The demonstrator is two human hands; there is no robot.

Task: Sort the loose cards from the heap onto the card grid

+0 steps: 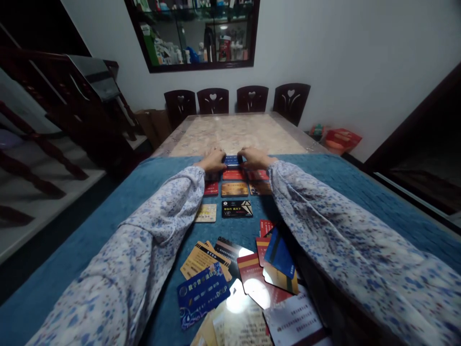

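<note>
Both my arms reach forward over the blue cloth. My left hand [213, 160] grips the left edge of a dark blue card [232, 161], and my right hand [255, 158] has its fingers curled at the card's right edge. Just nearer lie a red card [232, 175], a gold card [234, 189] and a black VIP card [237, 209], set out in a column. Beside them, partly hidden by my hands and sleeves, are another red card [211, 189], a brownish card [260, 188] and a cream card [206, 213].
Close to me is a loose pile of overlapping cards, among them a blue DCEP card [203, 294], a tan card [201, 262] and a white card [293, 317]. The blue cloth [144, 216] covers the near table; its marbled top [230, 127] shows beyond, with chairs [213, 100] behind.
</note>
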